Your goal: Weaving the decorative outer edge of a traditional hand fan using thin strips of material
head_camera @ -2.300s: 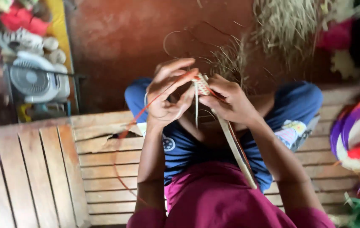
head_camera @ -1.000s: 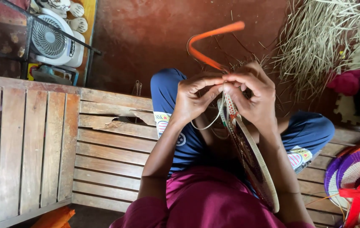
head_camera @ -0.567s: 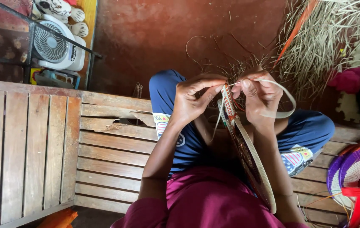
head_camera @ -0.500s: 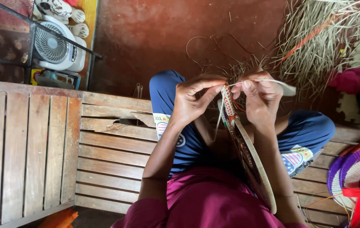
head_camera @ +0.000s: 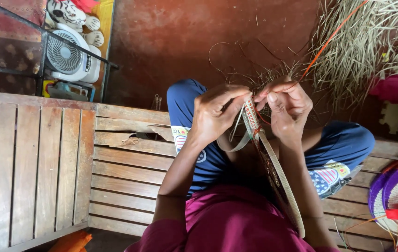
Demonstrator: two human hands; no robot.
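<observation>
Orange strip (head_camera: 332, 37) swung rightward | both grips pinch woven band (head_camera: 252, 116) | slatted bench (head_camera: 45, 158) (red floor (head_camera: 199, 37))

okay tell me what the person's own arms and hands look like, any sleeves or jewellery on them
Both arms are bare from the short magenta sleeves down. The left hand and right hand are bare too: no gloves, and no rings, bracelets or watch visible. The nails look short and unpainted.

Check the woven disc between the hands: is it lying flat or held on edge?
On edge. The woven disc shows only its thin rim, running from the left hand and right hand down toward the lap.
</observation>
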